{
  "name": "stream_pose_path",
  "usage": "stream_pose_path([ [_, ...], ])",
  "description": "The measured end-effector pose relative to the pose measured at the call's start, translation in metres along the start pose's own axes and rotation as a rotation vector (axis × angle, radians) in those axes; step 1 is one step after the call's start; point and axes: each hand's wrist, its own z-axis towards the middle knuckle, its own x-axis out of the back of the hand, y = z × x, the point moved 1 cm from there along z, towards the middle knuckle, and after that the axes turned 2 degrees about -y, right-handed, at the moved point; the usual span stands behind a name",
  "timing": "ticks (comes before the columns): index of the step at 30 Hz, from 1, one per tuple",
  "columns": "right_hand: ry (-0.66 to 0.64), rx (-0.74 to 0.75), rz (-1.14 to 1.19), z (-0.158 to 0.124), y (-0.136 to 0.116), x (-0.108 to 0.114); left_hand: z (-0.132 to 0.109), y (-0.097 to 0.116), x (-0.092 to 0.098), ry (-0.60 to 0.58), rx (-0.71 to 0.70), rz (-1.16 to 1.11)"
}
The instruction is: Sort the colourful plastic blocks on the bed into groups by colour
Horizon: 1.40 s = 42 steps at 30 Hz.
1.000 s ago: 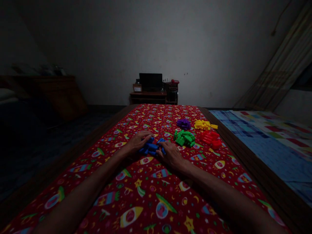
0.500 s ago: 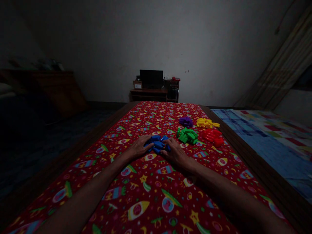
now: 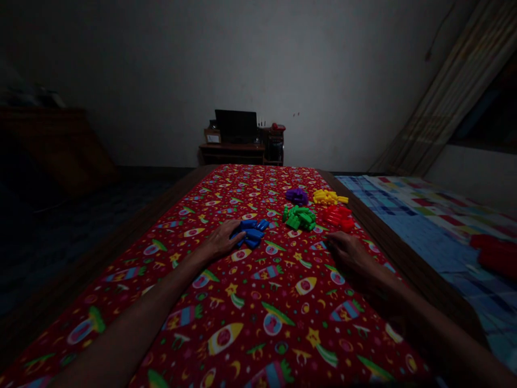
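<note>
A small pile of blue plastic pieces (image 3: 253,235) lies on the red patterned cloth (image 3: 274,307). My left hand (image 3: 223,239) rests against the pile's left side, thumb in front and fingers apart behind, touching the pieces without lifting them. Off to the right, my right hand (image 3: 350,250) is low over the cloth, just in front of the red plastic pieces (image 3: 338,216). Its fingers are curled together; whatever they may hold is too dark to make out. Green pieces (image 3: 299,217) are heaped between the blue and red piles.
Behind the green heap sit purple pieces (image 3: 297,196), with yellow pieces (image 3: 329,197) to their right. A desk with a monitor (image 3: 236,126) stands against the far wall. Along the right is a checked bedspread (image 3: 398,215) with a red bundle (image 3: 495,256) on it.
My right hand has left the blue pile and moved right, close to the red pieces. My left hand stays at the blue pile. The view has turned slightly right.
</note>
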Motion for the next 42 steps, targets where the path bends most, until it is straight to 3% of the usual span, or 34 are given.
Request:
stream_pose_path([
  [3, 0.111, 0.029, -0.094, -0.003, 0.008, 0.000, 0.001, 0.001, 0.000, -0.008, 0.002, 0.009],
  [6, 0.175, 0.125, -0.041, 0.007, -0.007, -0.010, 0.000, 0.003, 0.001, -0.008, -0.001, 0.019],
  [10, -0.019, 0.296, 0.071, 0.043, -0.052, -0.045, -0.001, 0.005, 0.002, 0.012, 0.007, 0.016],
  [13, -0.086, 0.408, 0.055, 0.081, -0.084, -0.079, -0.002, 0.005, 0.003, 0.016, 0.014, 0.006],
  [18, -0.256, 0.393, -0.124, 0.121, -0.106, -0.109, -0.004, 0.006, 0.005, 0.027, 0.021, -0.012],
  [23, -0.224, 0.314, -0.235, 0.096, -0.094, -0.089, -0.004, 0.010, 0.008, 0.052, 0.033, -0.036],
  [29, -0.044, 0.243, -0.190, 0.037, -0.042, -0.040, -0.003, 0.012, 0.011, 0.043, 0.007, -0.067],
  [35, -0.151, 0.010, -0.247, 0.004, -0.003, 0.004, -0.002, 0.014, 0.012, 0.056, -0.016, -0.058],
  [39, -0.083, 0.074, -0.187, 0.007, -0.010, 0.007, -0.002, 0.011, 0.011, 0.059, -0.049, -0.055],
  [42, -0.014, 0.179, -0.118, 0.022, -0.042, -0.010, -0.002, 0.009, 0.010, 0.080, -0.066, -0.070],
])
